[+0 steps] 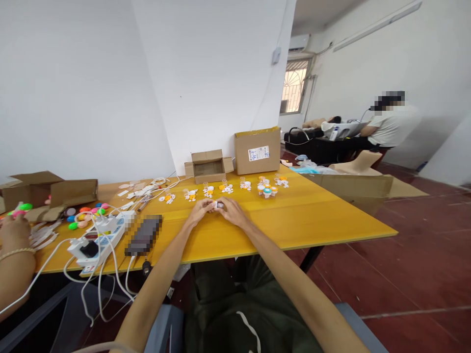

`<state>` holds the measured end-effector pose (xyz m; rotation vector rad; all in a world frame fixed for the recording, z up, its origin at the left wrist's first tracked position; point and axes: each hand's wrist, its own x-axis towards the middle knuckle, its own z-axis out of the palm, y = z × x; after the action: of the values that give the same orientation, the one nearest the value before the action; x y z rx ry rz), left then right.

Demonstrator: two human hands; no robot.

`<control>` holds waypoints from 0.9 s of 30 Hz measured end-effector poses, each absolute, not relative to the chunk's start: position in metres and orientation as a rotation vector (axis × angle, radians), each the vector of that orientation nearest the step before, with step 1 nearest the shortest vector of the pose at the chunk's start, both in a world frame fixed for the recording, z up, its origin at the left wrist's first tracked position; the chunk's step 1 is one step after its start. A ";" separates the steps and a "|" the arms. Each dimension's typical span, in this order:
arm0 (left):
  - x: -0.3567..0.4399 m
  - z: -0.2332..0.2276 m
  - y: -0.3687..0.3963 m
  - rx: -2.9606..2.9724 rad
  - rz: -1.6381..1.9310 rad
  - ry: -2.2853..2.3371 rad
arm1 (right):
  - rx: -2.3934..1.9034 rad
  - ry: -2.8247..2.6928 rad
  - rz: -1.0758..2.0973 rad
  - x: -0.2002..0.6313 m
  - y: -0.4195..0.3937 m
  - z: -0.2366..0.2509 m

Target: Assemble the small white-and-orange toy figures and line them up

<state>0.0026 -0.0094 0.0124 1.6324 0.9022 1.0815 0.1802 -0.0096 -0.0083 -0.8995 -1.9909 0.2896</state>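
Observation:
My left hand and my right hand meet over the yellow table, fingers closed round a small white and clear plastic piece. Fingers cover much of it, so its exact kind does not show. Beyond them runs a row of small piles of orange and white plastic parts, with little clear cups among them. Several capped small containers, with orange, white or teal tops, stand together to the right of my right hand.
An open carton and a taped carton stand at the back. A power strip with cables and a phone lie left. A co-worker's hand is by coloured balls. Another person sits far right.

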 end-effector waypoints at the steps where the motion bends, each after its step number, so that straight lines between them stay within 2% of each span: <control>1: 0.003 0.013 -0.010 1.630 1.082 0.898 | -0.901 -1.991 0.288 0.180 -0.009 -0.008; 27: 0.004 0.015 -0.008 1.426 1.249 0.924 | -0.868 -1.824 0.503 0.177 -0.001 -0.012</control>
<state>0.0040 -0.0082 0.0149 1.4264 0.9244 1.2490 0.1767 -0.0012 -0.0124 -0.8678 -1.8239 0.5029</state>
